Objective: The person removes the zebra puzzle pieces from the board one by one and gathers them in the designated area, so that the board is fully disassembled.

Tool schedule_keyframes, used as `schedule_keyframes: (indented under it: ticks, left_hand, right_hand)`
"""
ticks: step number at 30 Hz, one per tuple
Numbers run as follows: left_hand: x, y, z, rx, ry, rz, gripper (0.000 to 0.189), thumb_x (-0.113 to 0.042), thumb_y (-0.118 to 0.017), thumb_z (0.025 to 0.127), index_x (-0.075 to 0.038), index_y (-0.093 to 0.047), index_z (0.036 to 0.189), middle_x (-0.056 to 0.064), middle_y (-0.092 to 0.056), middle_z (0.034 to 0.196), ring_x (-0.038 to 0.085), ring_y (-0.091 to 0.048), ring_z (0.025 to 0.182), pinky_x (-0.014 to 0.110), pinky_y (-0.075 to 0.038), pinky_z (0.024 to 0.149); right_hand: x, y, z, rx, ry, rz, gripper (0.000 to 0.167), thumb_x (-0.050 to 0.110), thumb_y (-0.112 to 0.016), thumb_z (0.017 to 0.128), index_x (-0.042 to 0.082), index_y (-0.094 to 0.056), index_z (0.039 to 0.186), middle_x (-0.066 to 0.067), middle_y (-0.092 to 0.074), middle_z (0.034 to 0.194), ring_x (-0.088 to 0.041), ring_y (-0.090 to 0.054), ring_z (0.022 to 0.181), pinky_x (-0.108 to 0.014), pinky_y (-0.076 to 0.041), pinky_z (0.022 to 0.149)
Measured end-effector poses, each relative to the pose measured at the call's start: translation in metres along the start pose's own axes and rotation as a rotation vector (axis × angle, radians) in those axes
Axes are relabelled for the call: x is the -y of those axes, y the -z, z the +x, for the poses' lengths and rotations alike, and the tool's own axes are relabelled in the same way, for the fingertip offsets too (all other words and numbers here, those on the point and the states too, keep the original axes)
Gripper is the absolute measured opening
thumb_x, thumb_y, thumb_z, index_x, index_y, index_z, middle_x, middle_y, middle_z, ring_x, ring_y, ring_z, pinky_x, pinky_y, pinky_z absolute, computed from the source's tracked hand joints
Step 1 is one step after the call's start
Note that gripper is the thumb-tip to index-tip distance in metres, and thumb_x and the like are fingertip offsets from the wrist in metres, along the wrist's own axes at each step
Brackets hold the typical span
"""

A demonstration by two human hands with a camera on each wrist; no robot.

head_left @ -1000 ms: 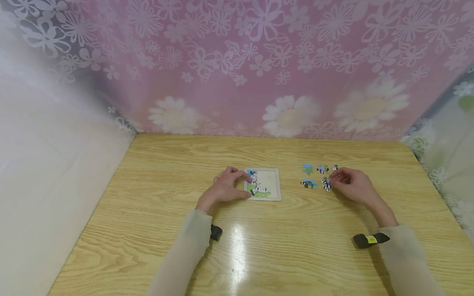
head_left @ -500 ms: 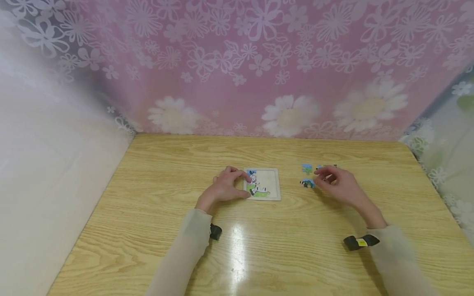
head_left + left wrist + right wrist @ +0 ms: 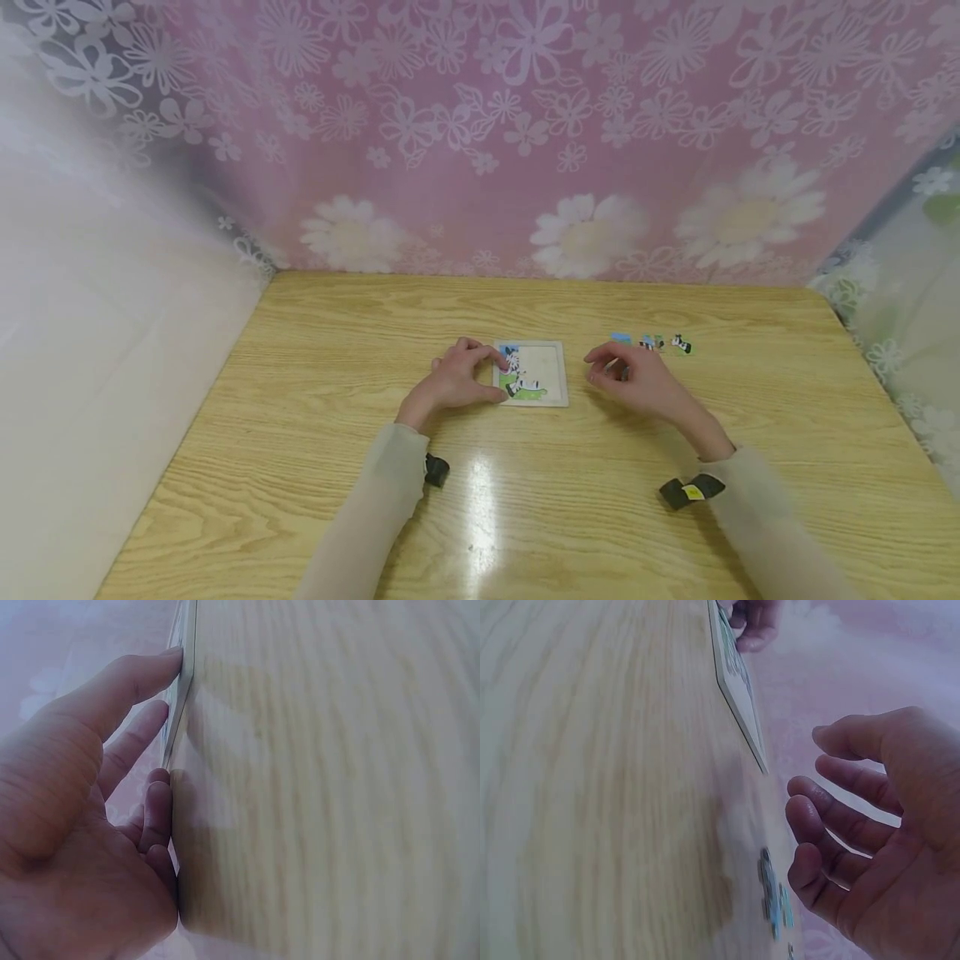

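Note:
A square puzzle board [image 3: 552, 375] lies on the table, part of its left and lower area filled with a zebra picture. My left hand [image 3: 453, 377] rests at its left side, with thumb and forefinger spread and their tips pressing on the board. To the right of the board my right hand [image 3: 641, 379] hovers low over the table, fingers loosely curved and thumb apart from them. In the right wrist view nothing shows between those fingers. Beneath and behind this hand lie loose jigsaw pieces [image 3: 769, 892], partly hidden in the head view.
A blue piece [image 3: 621, 337], a blue and black piece [image 3: 651, 343] and a zebra piece [image 3: 681, 343] form a row behind the right hand. The wood-grain table [image 3: 337, 350] meets a pink flowered curtain [image 3: 465, 167] at the back.
My right hand has moved left from the loose pieces toward the board, uncovering the far right zebra piece and covering the nearer pieces. The left hand and board stay put.

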State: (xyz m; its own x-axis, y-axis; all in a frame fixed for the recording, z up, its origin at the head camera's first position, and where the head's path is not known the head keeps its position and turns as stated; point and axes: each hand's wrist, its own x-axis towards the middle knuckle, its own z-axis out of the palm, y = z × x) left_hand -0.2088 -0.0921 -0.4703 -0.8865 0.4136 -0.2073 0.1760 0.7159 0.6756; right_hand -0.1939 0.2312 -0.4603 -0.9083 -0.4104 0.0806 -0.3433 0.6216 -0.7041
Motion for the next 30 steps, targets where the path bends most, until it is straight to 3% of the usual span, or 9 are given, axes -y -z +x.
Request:
schedule_keyframes:
  ticks: [7, 13, 21, 30]
  left_hand:
    - [0.001, 0.0, 0.001, 0.002, -0.004, -0.006, 0.034, -0.038, -0.082, 0.086, -0.033, -0.069, 0.117, 0.006, -0.046, 0.138, 0.029, -0.042, 0.127, 0.047, -0.025, 0.094]
    - [0.003, 0.0, 0.001, -0.01, -0.011, -0.011, 0.034, -0.037, -0.083, 0.085, -0.032, -0.069, 0.117, 0.006, -0.047, 0.138, 0.029, -0.043, 0.128, 0.048, -0.026, 0.094]
    - [0.003, -0.001, 0.002, -0.014, -0.015, -0.02, 0.034, -0.037, -0.082, 0.085, -0.033, -0.069, 0.116, 0.006, -0.047, 0.137, 0.028, -0.044, 0.128, 0.05, -0.026, 0.096]
    - [0.0, 0.0, 0.001, -0.012, -0.001, -0.016, 0.034, -0.036, -0.083, 0.085, -0.032, -0.069, 0.116, 0.005, -0.047, 0.134, 0.028, -0.044, 0.125, 0.046, -0.026, 0.092]
  right_hand:
    - [0.013, -0.018, 0.009, 0.059, -0.031, 0.024, 0.02, 0.017, -0.07, 0.096, 0.012, -0.071, 0.116, 0.0, -0.072, 0.099, -0.014, -0.066, 0.085, -0.027, -0.053, 0.07]
    - [0.021, -0.031, 0.019, 0.079, -0.001, 0.019, 0.018, 0.016, -0.073, 0.094, 0.012, -0.072, 0.111, 0.0, -0.073, 0.098, -0.013, -0.064, 0.088, -0.029, -0.052, 0.075]
    - [0.03, -0.044, 0.025, 0.095, 0.036, -0.049, 0.017, 0.019, -0.075, 0.092, 0.011, -0.073, 0.107, 0.001, -0.071, 0.096, -0.012, -0.062, 0.087, -0.031, -0.051, 0.079]
    - [0.034, -0.053, 0.031, 0.099, 0.032, -0.145, 0.014, 0.02, -0.078, 0.089, 0.011, -0.076, 0.1, -0.003, -0.063, 0.092, -0.013, -0.048, 0.076, -0.03, -0.04, 0.072]
